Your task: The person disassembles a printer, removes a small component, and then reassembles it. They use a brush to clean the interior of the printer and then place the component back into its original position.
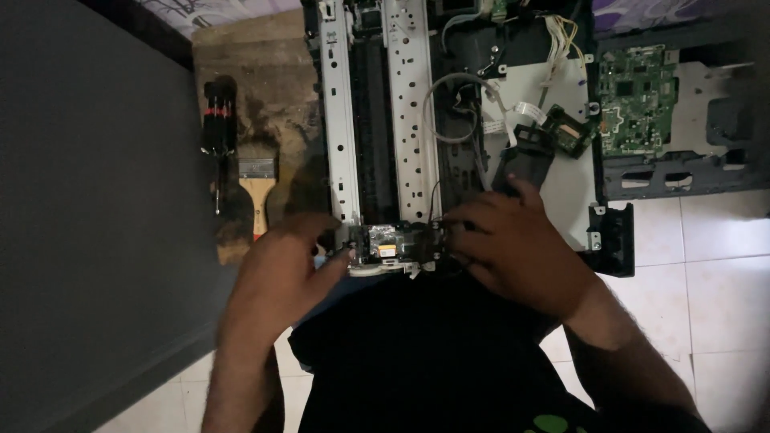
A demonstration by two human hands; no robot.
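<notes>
Black fabric of your shirt (425,353) fills the nearest part of the view, and both your forearms come up over it toward the opened printer (449,120) on the tiled floor (714,289). Your left hand (281,273) rests at the printer's near edge, fingers loosely curled, the thumb tip touching the left end of the small carriage unit (393,244); you cannot tell whether it truly grips. Your right hand (517,244) lies over the right end of that same unit, fingers bent down onto it, pressing or pinching it; the exact hold is hidden under the fingers. The carriage unit sits at the near end of the two pale metal rails (377,112), between your hands.

Just left of your left hand, a wooden-handled paintbrush (257,192) lies on a worn wooden board (257,104), with a black and red screwdriver (218,128) beside it. Beyond your right hand, a black part (525,160) stands by white ribbon cables (521,108). Farther right, a green circuit board (638,96) sits in the dark frame.
</notes>
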